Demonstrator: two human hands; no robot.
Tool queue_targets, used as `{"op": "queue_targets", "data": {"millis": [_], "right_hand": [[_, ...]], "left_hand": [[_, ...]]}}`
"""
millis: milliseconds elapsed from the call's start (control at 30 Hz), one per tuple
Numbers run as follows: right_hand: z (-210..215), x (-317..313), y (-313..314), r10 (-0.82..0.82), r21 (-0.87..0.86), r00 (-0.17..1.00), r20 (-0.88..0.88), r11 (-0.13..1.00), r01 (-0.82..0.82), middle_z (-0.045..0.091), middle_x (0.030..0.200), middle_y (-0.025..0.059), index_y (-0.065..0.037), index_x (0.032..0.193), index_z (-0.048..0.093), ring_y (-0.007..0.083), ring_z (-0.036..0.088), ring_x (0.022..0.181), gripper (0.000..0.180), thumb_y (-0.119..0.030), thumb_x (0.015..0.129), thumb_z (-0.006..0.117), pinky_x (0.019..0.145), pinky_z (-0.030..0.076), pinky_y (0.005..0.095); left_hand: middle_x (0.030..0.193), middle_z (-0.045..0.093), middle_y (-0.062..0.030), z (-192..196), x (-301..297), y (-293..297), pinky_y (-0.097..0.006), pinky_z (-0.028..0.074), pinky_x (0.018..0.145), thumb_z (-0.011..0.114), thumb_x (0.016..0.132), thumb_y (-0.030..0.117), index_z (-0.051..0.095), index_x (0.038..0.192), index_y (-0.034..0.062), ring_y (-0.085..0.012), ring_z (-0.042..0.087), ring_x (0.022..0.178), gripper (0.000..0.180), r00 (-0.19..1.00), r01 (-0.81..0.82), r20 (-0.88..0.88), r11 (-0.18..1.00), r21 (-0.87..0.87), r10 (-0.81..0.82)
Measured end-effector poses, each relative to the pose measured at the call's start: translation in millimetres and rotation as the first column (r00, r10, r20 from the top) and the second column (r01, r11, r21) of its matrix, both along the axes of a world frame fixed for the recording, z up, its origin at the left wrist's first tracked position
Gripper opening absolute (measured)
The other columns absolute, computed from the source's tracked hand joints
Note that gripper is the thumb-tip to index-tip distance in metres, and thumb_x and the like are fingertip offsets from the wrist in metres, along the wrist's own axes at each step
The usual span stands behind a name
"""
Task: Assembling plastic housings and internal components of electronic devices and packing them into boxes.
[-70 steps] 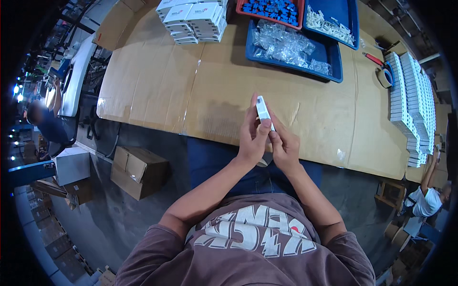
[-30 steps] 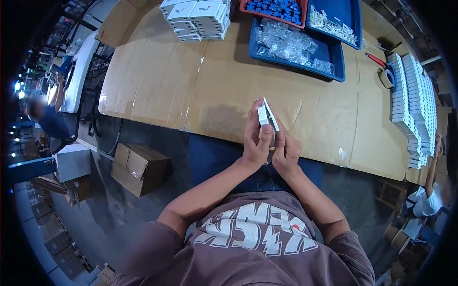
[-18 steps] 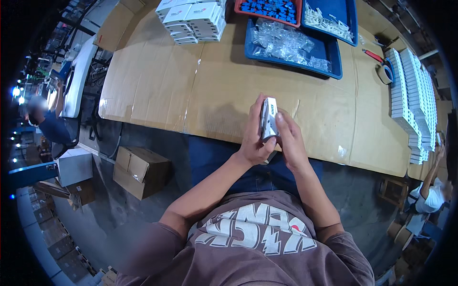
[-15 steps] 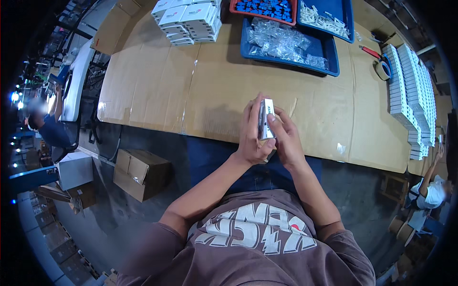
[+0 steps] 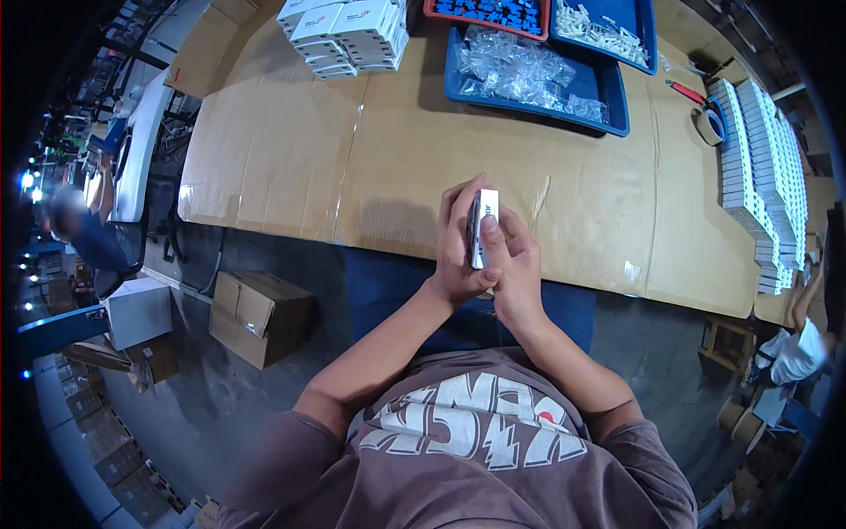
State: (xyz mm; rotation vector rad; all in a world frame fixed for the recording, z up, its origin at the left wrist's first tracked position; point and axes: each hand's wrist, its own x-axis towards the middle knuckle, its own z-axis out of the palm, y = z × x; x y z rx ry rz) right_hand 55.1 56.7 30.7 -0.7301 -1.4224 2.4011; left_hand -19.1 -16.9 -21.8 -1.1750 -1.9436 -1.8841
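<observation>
Both my hands close round one small white box [image 5: 488,204] with dark print, held on edge above the near side of the table. My left hand [image 5: 455,242] wraps it from the left, fingers along its darker side. From the right my right hand [image 5: 518,260] grips it, thumb lying on the white face. The box's lower part and its underside are hidden by my fingers and palms.
Cardboard covers the table [image 5: 282,167]. White boxes [image 5: 348,31] are stacked at the far left. Beyond my hands stand a blue tray [image 5: 529,108] of clear plastic bags, a red tray [image 5: 493,28] of blue parts and another blue tray [image 5: 650,53] of white pieces. Tape [image 5: 708,128] lies beside stacked boxes [image 5: 749,185] at right.
Both hands have shifted slightly left and closer to me with the box. My right thumb has slid lower along its white face, and the fingers have drawn in closer.
</observation>
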Motion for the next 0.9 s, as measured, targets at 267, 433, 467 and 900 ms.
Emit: {"op": "queue_targets", "data": {"millis": [267, 433, 467, 900], "right_hand": [[9, 7, -2, 0.050, 0.269, 0.998, 0.026, 0.962, -0.055, 0.061, 0.088, -0.0008, 0.000, 0.106, 0.066, 0.0069, 0.052, 0.080, 0.044, -0.039, 0.111, 0.048, 0.069, 0.045, 0.0253], [13, 13, -4, 0.057, 0.370, 0.998, 0.028, 0.927, -0.064, 0.052, 0.077, -0.0034, -0.003, 0.087, 0.057, 0.0060, 0.043, 0.072, 0.049, -0.042, 0.113, 0.041, 0.060, 0.037, 0.0258], [14, 13, -5, 0.059, 0.375, 0.998, 0.031, 0.925, -0.066, 0.051, 0.076, -0.0035, -0.004, 0.085, 0.055, 0.0060, 0.042, 0.071, 0.049, -0.041, 0.113, 0.040, 0.060, 0.036, 0.0261], [7, 19, -11, -0.022, 0.404, 1.000, 0.018, 0.915, 0.013, 0.048, 0.073, -0.0027, -0.001, 0.089, 0.056, 0.0072, 0.042, 0.068, 0.048, -0.037, 0.114, 0.036, 0.058, 0.037, 0.0274]], "left_hand": [[0.124, 0.056, -0.0286, 13, 7, -1, -0.048, 0.050, 0.095, 0.046, 0.091, 0.051, 0.053, 0.132, -0.0102, -0.0410, 0.057, 0.111, 0.073, 0.994, -0.082, 0.074, 0.996, -0.032, 0.085], [0.121, 0.057, -0.0293, 13, 8, -1, -0.047, 0.053, 0.091, 0.043, 0.091, 0.051, 0.054, 0.129, -0.0118, -0.0417, 0.060, 0.108, 0.074, 0.995, -0.096, 0.039, 0.995, -0.009, 0.096], [0.122, 0.057, -0.0296, 12, 8, -1, -0.047, 0.053, 0.091, 0.042, 0.090, 0.051, 0.054, 0.128, -0.0122, -0.0420, 0.061, 0.107, 0.074, 0.995, -0.102, 0.025, 0.995, 0.001, 0.102], [0.123, 0.057, -0.0291, 9, 12, 2, -0.048, 0.052, 0.095, 0.040, 0.091, 0.052, 0.055, 0.127, -0.0119, -0.0419, 0.061, 0.110, 0.075, 0.997, -0.067, 0.026, 0.997, 0.036, 0.066]]}}
